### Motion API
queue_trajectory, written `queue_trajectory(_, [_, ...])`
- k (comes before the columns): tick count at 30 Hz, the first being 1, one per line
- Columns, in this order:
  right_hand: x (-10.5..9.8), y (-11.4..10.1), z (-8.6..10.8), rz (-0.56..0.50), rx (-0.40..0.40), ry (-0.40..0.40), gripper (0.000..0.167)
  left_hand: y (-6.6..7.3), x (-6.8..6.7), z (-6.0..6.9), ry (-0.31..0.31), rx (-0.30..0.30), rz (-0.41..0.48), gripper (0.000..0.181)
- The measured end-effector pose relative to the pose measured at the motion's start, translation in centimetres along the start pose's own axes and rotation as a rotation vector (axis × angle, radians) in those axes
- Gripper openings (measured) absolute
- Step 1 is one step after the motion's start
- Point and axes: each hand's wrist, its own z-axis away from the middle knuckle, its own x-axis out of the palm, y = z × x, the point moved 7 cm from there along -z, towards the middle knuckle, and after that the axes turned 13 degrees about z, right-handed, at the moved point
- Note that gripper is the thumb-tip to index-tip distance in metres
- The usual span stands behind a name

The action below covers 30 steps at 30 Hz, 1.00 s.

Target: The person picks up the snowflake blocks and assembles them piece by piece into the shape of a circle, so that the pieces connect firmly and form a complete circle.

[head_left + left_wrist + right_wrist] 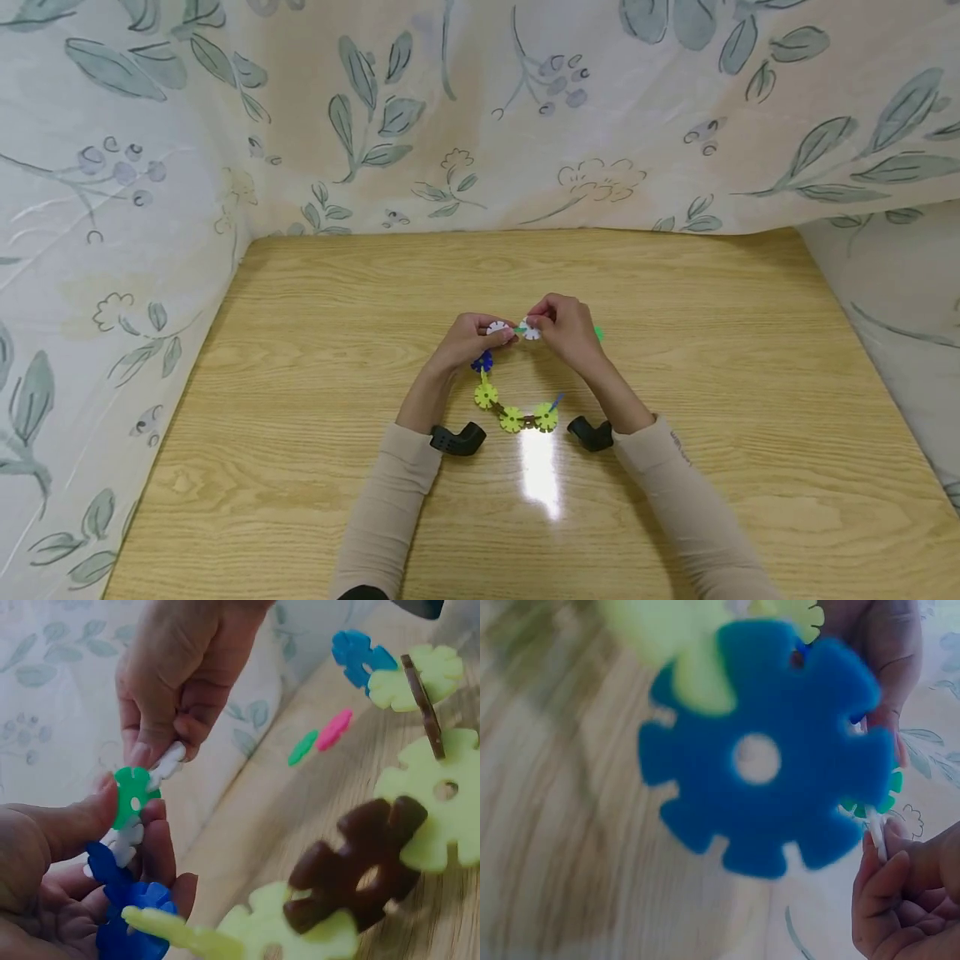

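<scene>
A chain of notched plastic flower discs hangs from my left hand (467, 342). The hand pinches its end, where a green disc (129, 786) joins a white disc (129, 841). My right hand (567, 333) pinches another white disc (530, 332) by thumb and fingers, its edge touching the green disc; whether the slots are fully locked cannot be told. Below the left hand the chain curves through dark blue discs (482, 363), yellow discs (486, 396) and brown discs (356, 871). It ends in a blue disc (705, 780), large and blurred in the right wrist view.
Past the right hand, a loose green disc (599, 333) and a pink disc (334, 730) lie on the wooden table (300, 375). Black wrist cameras (459, 439) sit on both forearms. Leaf-patterned cloth (465, 125) stands behind and at the sides.
</scene>
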Motion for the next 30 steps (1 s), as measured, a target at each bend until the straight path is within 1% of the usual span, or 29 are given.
queue_trajectory(2, [-0.1, 0.0, 0.0, 0.001, -0.001, 0.005, 0.010, 0.0, 0.0, 0.0, -0.003, 0.002, -0.002, 0.028])
queue_trajectory(5, [-0.1, -0.2, -0.1, 0.003, -0.011, -0.009, 0.011, 0.0, 0.0, 0.0, -0.022, -0.021, -0.005, 0.028])
queue_trajectory(9, [-0.2, -0.1, -0.2, -0.022, -0.043, -0.031, 0.012, -0.1, -0.2, -0.1, -0.025, -0.046, -0.004, 0.027])
queue_trajectory(13, [-0.2, 0.3, -0.5, -0.078, -0.063, -0.053, 0.012, 0.1, -0.1, -0.4, -0.021, -0.028, -0.040, 0.028])
queue_trajectory(15, [-0.1, 0.4, -0.5, -0.109, -0.069, -0.069, 0.013, 0.3, 0.0, -0.6, -0.023, -0.012, -0.071, 0.030])
queue_trajectory(17, [-0.1, 0.4, -0.6, -0.131, -0.075, -0.077, 0.014, 0.4, 0.3, -0.9, -0.020, -0.011, -0.085, 0.031])
queue_trajectory(22, [-0.5, 0.3, -0.5, -0.145, -0.087, -0.063, 0.018, 0.7, 1.2, -1.4, -0.027, -0.023, -0.064, 0.027])
queue_trajectory(24, [-1.0, 0.6, -0.4, -0.144, -0.085, -0.059, 0.021, 0.9, 1.5, -1.5, -0.036, -0.007, -0.060, 0.024])
queue_trajectory(26, [-1.5, 1.2, -0.1, -0.120, -0.081, -0.067, 0.023, 0.9, 1.6, -1.6, -0.031, 0.006, -0.068, 0.022])
queue_trajectory(27, [-1.8, 1.5, 0.2, -0.081, -0.085, -0.077, 0.023, 0.9, 1.6, -1.7, -0.025, 0.009, -0.069, 0.022])
queue_trajectory(30, [-2.7, 2.6, 1.2, 0.127, -0.109, -0.121, 0.020, 0.7, 1.2, -1.6, 0.000, 0.007, -0.062, 0.022])
